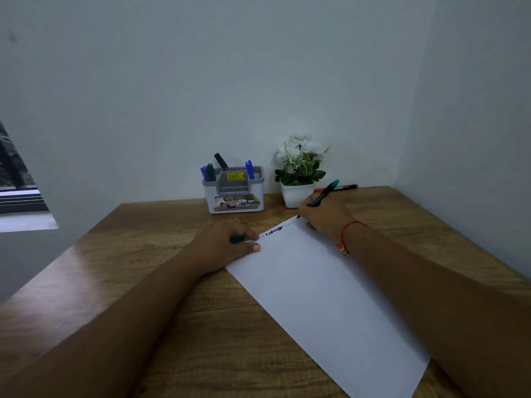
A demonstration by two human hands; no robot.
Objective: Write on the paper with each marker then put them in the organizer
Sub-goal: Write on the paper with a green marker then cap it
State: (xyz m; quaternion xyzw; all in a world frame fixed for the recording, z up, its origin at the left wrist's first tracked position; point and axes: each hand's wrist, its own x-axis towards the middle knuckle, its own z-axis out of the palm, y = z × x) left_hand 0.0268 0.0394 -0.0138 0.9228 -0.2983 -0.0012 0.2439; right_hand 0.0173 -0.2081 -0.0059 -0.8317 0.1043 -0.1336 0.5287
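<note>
**Operator:** Where do we find the marker in use?

**Technician:** The teal-ended marker (pixel 324 193) sits in the right grip (pixel 321 216), with the fingers curled round its barrel. Its tip touches the paper (pixel 330 297) at the sheet's far edge, near its far right corner, at the end of the line of writing (pixel 274 231).

**Operator:** How does its long axis run?

**Technician:** From the tip it tilts up and away toward the far right corner of the worktop (pixel 143 282), with the teal end highest.

**Operator:** And the left grip?

**Technician:** The left grip (pixel 227 242) rests on the paper's far left corner. Its thumb lies flat on the sheet and its fingers curl round a green cap (pixel 237 239). We judge that this cap belongs to the marker in use.

**Operator:** Which relation governs the coming move?

**Technician:** The organizer (pixel 234 196) stands at the worktop's far edge, left of the right grip and directly beyond the left grip. The left grip is nearer to it, but the right grip carries the marker. We judge that capping comes first. A carry leftward and away would follow, with the marker turned upright to enter a compartment.

**Operator:** What is the pose of the arms?

**Technician:** Both forearms lie low over the worktop and converge on the sheet's far edge.

**Operator:** Which other items do we note?

**Technician:** The stored markers (pixel 250 169) stand in the organizer. A red marker (pixel 344 187) lies on the worktop beyond the right grip, beside the plant pot (pixel 296 193). We cannot tell whether it has been used.
</note>
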